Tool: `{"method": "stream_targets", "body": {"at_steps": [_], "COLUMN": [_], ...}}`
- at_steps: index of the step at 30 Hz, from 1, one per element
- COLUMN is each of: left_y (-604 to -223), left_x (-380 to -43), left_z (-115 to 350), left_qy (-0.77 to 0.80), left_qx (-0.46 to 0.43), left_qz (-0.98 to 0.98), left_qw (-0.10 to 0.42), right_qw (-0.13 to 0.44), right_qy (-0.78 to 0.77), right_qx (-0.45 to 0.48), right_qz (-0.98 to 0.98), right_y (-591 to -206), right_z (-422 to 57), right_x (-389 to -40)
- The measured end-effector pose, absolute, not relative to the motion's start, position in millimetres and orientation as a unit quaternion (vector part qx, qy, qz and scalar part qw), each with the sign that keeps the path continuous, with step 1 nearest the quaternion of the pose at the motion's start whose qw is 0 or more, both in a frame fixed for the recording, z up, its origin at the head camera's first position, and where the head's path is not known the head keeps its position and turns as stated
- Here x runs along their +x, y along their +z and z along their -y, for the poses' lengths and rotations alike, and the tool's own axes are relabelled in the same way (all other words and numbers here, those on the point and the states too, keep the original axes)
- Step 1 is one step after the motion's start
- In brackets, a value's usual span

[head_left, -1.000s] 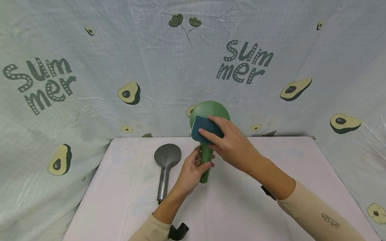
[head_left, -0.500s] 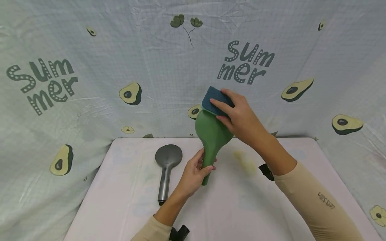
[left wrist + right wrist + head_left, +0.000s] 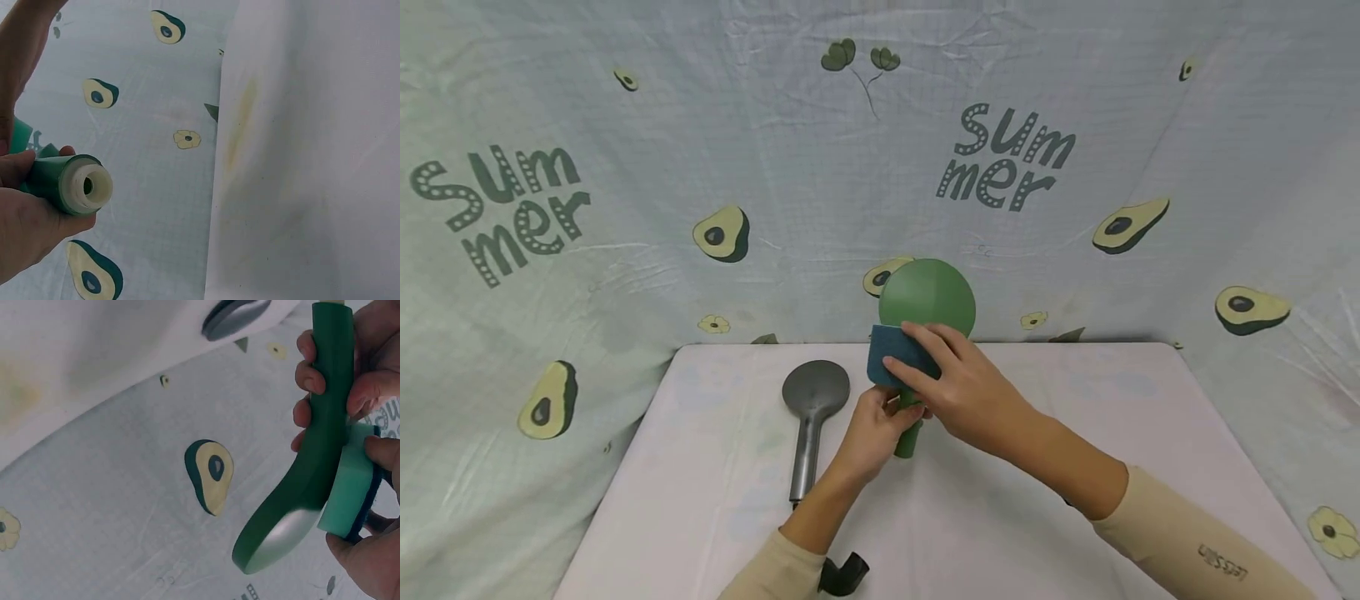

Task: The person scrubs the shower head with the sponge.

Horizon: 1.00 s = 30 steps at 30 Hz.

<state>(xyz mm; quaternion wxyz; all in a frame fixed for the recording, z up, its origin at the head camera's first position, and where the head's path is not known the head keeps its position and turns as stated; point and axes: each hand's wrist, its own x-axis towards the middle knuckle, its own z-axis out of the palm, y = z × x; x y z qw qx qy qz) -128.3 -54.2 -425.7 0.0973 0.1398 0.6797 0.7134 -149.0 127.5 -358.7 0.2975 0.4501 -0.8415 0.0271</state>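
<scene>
My left hand [image 3: 874,429] grips a green shower head [image 3: 928,293] by its handle, with the round head tilted up and away. In the left wrist view the handle's pale threaded-looking end [image 3: 94,186] faces the camera. My right hand [image 3: 958,375] pinches a sponge [image 3: 895,354], dark blue on one side and, in the right wrist view, light green foam [image 3: 350,487] on the other. The foam side rests against the back of the shower head where handle and head meet, just above my left fingers [image 3: 310,378].
A grey shower head [image 3: 816,392] lies on the white-covered table [image 3: 715,467] left of my hands. Black wrist gear [image 3: 844,575] shows beside the left sleeve. Behind the table hangs a cloth [image 3: 820,167] printed with avocados. A yellowish stain [image 3: 242,125] marks the table cover.
The sponge went from the shower head's middle up to its top edge, then came down to the neck by the handle. The left hand kept its grip while the shower head's tilt shifted.
</scene>
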Motion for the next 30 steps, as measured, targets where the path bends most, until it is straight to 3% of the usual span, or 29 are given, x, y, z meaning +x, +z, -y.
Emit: {"method": "stream_targets", "body": {"at_steps": [7,17,30], "left_y": [-426.1,-427.2,-430.7], "left_x": [-127.0,-122.8,-124.6], "left_z": [54.7,57.3,57.6], "left_qy": [0.71,0.69,0.709], "left_qx": [0.171,0.205,0.168], "left_qz": [-0.677,-0.687,-0.677], "left_qw": [0.091,0.095,0.102], "right_qw": [0.313,0.293,0.303], "right_qy": [0.075,0.177,0.067], "right_qx": [0.416,0.32,0.419], "right_qz": [0.85,0.883,0.853], "right_y": [-338.4,-299.2,-359.1], "right_z": [-128.2,-148.6,-131.9], "right_x": [-166.9,-203.7,-157.9]}}
